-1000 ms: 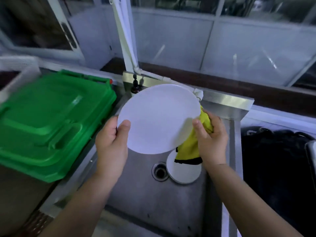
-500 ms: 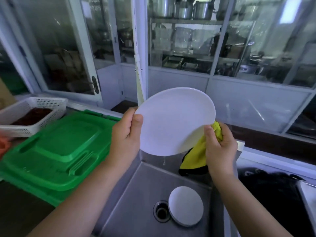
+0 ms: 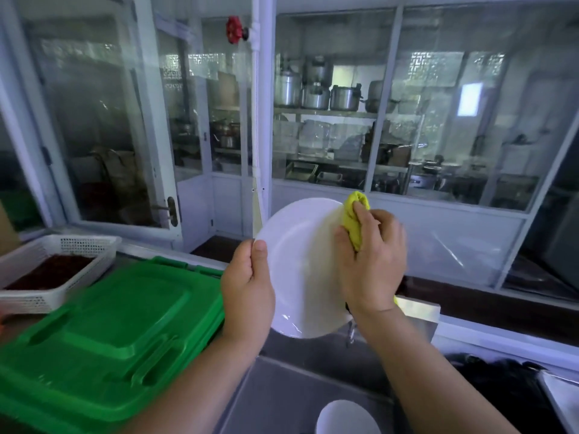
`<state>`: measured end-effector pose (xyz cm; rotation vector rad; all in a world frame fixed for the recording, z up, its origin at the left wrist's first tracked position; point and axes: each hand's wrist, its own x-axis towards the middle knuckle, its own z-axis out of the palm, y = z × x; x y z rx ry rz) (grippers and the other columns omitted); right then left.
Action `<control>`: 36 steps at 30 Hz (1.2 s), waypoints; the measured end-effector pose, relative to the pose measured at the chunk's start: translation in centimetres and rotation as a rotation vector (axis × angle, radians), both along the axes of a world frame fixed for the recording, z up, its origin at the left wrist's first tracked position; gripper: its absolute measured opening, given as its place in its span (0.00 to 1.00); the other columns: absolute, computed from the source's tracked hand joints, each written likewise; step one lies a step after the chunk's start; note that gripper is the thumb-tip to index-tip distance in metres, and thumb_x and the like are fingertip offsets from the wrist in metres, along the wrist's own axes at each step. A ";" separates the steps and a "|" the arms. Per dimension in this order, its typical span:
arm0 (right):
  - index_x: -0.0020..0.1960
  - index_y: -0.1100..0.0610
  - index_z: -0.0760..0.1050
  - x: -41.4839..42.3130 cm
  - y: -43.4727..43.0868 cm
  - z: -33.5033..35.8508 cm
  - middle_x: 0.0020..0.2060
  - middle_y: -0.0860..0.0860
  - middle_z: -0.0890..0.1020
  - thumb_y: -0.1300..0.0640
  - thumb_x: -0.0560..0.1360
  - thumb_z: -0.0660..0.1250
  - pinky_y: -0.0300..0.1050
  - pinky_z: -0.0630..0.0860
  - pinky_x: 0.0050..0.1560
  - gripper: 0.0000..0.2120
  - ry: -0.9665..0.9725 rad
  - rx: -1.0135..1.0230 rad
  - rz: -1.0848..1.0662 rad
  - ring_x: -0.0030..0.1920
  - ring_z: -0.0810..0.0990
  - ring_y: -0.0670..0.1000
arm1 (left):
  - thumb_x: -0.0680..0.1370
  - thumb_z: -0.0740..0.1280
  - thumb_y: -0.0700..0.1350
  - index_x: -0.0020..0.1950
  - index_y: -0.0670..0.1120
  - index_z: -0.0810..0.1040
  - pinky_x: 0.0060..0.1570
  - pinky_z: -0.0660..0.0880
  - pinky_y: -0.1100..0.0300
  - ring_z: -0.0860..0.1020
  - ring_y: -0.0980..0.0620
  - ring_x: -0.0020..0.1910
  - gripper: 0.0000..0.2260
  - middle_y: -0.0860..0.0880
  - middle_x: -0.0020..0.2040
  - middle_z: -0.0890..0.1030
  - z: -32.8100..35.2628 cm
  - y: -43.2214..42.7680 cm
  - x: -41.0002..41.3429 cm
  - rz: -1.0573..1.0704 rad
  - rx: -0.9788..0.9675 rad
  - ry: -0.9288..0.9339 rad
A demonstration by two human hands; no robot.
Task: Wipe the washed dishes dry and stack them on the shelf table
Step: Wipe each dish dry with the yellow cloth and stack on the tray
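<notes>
Cloth (image 3: pixel 354 214) bunched in my right hand (image 3: pixel 372 264) is now wiping the plate (image 3: pixel 297 277) front, left hand (image 3: pixel 247 286) gripping rim; back's probably done.

On my feed I saw green plastic lids (image 3: pixel 109 333) at 8 o'clock, a white basket (image 3: pixel 84 244) at 9, a red valve (image 3: pixel 233 29) at 11 and steel pots (image 3: pixel 316 95) at 12.
</notes>
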<state>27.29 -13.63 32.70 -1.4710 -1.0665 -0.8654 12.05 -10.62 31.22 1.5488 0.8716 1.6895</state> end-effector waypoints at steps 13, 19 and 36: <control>0.65 0.60 0.77 -1.2 1.2 1.6 0.53 0.57 0.79 0.55 0.78 0.60 0.53 0.76 0.38 0.18 -0.319 -0.088 -0.006 0.40 0.74 0.60 | 0.82 0.58 0.46 0.34 0.42 0.65 0.29 0.60 0.60 0.64 0.56 0.27 0.17 0.46 0.28 0.68 3.2 0.5 -2.2 0.000 0.017 0.069; 0.61 0.61 0.79 -5.4 2.3 1.9 0.52 0.56 0.77 0.60 0.76 0.63 0.51 0.75 0.37 0.15 -0.428 0.000 0.071 0.39 0.73 0.58 | 0.82 0.57 0.49 0.36 0.45 0.69 0.35 0.68 0.50 0.70 0.51 0.31 0.16 0.50 0.29 0.71 4.1 0.6 -1.5 0.008 0.046 0.132; 0.62 0.58 0.79 -7.1 1.3 0.3 0.49 0.56 0.78 0.59 0.76 0.62 0.51 0.74 0.35 0.16 -0.332 -0.059 0.145 0.37 0.73 0.59 | 0.83 0.57 0.47 0.36 0.44 0.69 0.37 0.65 0.53 0.68 0.52 0.31 0.16 0.49 0.30 0.70 5.7 0.9 -2.2 0.019 0.015 0.007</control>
